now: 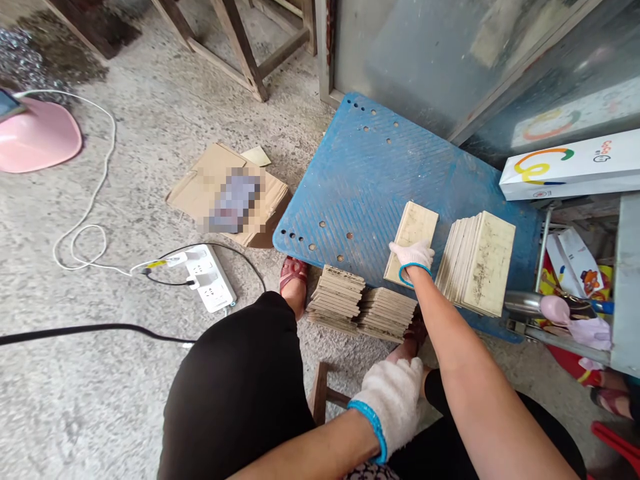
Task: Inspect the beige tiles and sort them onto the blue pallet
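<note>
My right hand [414, 257], in a white knit glove with a blue cuff, spans the width of a cream rectangular tile [415, 223] lying on a blue plastic board [370, 193]. Its thumb is at the tile's left side, and its fingers curl toward the far side. Just right of it, a leaning stack of similar tiles [480, 263] stands on the board. Lower down, near my knee, my left hand [393, 403] wears a matching glove. Those fingers are curled and turned away, so anything inside them is hidden. Two tile stacks [363, 303] sit at the board's near edge, by my feet.
A cardboard piece [200, 193] bearing a blurred dark object lies left of the board. Nearby are a white power strip [213, 280] and cables. A white paper bag [575, 167] and metal cart [627, 287] stand right; wooden legs [240, 47] and glass panels [400, 53] are behind.
</note>
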A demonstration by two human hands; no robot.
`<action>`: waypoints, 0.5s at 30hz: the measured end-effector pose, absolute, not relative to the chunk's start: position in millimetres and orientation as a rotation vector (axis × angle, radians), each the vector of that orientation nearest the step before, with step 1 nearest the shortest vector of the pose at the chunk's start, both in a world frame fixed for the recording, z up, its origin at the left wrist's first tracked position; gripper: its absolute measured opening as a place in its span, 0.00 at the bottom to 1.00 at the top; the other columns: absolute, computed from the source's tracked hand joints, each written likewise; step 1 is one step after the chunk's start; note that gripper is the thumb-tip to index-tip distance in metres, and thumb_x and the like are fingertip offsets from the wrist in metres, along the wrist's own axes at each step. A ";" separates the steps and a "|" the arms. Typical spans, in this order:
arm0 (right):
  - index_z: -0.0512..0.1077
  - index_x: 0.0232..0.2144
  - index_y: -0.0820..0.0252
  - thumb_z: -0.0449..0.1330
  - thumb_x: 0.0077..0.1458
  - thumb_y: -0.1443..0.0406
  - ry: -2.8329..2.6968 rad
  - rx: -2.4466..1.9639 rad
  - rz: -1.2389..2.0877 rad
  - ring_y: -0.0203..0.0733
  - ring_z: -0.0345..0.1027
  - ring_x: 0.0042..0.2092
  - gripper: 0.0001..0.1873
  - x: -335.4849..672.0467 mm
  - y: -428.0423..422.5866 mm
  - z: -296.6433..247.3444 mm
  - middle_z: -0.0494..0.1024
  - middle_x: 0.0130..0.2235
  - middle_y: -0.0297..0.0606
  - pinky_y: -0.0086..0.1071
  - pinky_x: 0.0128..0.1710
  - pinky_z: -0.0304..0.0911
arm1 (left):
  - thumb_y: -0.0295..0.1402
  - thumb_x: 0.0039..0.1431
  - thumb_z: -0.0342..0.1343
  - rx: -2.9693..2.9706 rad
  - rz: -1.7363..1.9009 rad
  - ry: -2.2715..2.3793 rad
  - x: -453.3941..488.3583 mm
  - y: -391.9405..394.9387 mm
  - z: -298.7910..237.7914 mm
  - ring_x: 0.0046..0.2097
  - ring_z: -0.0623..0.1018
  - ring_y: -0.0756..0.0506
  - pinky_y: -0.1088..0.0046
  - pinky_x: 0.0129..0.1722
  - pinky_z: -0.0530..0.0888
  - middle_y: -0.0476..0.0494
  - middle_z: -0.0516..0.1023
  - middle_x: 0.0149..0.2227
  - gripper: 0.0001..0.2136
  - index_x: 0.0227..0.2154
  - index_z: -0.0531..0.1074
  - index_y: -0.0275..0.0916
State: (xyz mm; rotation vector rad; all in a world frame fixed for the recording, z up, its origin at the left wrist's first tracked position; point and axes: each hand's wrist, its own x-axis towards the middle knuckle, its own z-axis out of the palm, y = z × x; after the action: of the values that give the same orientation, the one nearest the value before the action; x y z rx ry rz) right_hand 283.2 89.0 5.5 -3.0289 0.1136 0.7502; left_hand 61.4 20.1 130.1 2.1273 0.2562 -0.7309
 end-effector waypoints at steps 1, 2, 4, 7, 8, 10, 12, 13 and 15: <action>0.50 0.63 0.64 0.68 0.38 0.43 0.090 -3.019 0.741 0.61 0.59 0.59 0.58 282.5 87.2 4.9 0.59 0.58 0.59 0.49 0.53 0.63 | 0.39 0.61 0.49 2.168 -0.720 0.247 59.7 17.0 129.1 0.40 0.78 0.36 0.62 0.35 0.73 0.32 0.76 0.41 0.20 0.51 0.68 0.32; 0.50 0.63 0.64 0.68 0.38 0.43 0.060 -3.005 0.731 0.62 0.58 0.59 0.58 282.0 84.9 4.1 0.59 0.58 0.60 0.49 0.53 0.62 | 0.39 0.61 0.50 2.211 -0.712 0.235 57.8 13.8 127.9 0.39 0.78 0.36 0.63 0.34 0.72 0.31 0.76 0.41 0.20 0.52 0.68 0.32; 0.52 0.63 0.66 0.67 0.39 0.42 -0.005 -2.971 0.694 0.63 0.57 0.60 0.57 281.8 79.6 2.3 0.59 0.58 0.60 0.49 0.55 0.61 | 0.39 0.61 0.50 2.288 -0.713 0.215 54.1 7.3 125.0 0.38 0.78 0.37 0.64 0.33 0.71 0.29 0.76 0.40 0.22 0.53 0.68 0.30; 0.56 0.61 0.66 0.64 0.43 0.42 -0.097 -2.913 0.609 0.63 0.59 0.58 0.51 284.9 71.4 1.0 0.61 0.56 0.60 0.49 0.55 0.59 | 0.41 0.62 0.50 2.329 -0.749 0.174 51.3 0.0 118.6 0.37 0.77 0.37 0.64 0.32 0.70 0.30 0.76 0.39 0.23 0.55 0.68 0.31; 0.58 0.61 0.66 0.63 0.45 0.44 -0.122 -2.887 0.568 0.62 0.60 0.58 0.48 286.4 68.6 1.3 0.62 0.56 0.59 0.49 0.55 0.60 | 0.41 0.60 0.52 2.326 -0.780 0.147 51.5 -1.4 116.1 0.36 0.77 0.37 0.64 0.31 0.70 0.31 0.76 0.38 0.23 0.54 0.68 0.31; 0.61 0.59 0.65 0.61 0.49 0.47 -0.172 -2.808 0.482 0.59 0.62 0.56 0.41 288.4 61.2 3.3 0.65 0.55 0.57 0.47 0.54 0.60 | 0.42 0.52 0.60 2.313 -0.843 0.082 52.9 -2.7 111.6 0.34 0.77 0.37 0.65 0.31 0.70 0.33 0.76 0.37 0.25 0.51 0.71 0.32; 0.65 0.55 0.64 0.59 0.51 0.51 -0.241 -2.711 0.406 0.55 0.65 0.54 0.33 286.0 48.7 6.7 0.69 0.53 0.53 0.45 0.54 0.60 | 0.39 0.46 0.66 2.306 -0.878 0.043 53.7 -2.8 108.0 0.34 0.77 0.36 0.64 0.31 0.71 0.33 0.76 0.36 0.27 0.49 0.72 0.32; 0.67 0.54 0.63 0.58 0.53 0.53 -0.277 -2.668 0.371 0.53 0.66 0.53 0.30 282.3 39.6 8.7 0.71 0.52 0.51 0.44 0.54 0.61 | 0.38 0.45 0.66 2.307 -0.876 0.044 53.5 -2.7 106.7 0.35 0.77 0.36 0.63 0.32 0.72 0.33 0.76 0.36 0.26 0.48 0.72 0.32; 0.70 0.50 0.63 0.56 0.54 0.55 -0.339 -2.598 0.315 0.50 0.68 0.50 0.25 268.8 15.3 12.7 0.75 0.49 0.47 0.42 0.53 0.61 | 0.37 0.49 0.63 2.311 -0.880 0.056 51.5 -3.3 104.7 0.37 0.78 0.34 0.61 0.34 0.72 0.31 0.77 0.38 0.23 0.49 0.73 0.33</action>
State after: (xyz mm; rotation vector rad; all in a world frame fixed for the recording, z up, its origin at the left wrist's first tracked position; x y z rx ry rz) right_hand 268.8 15.3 12.7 -2.5978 -0.3389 0.3150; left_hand 51.5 -3.3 104.7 2.3106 0.0557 -0.8804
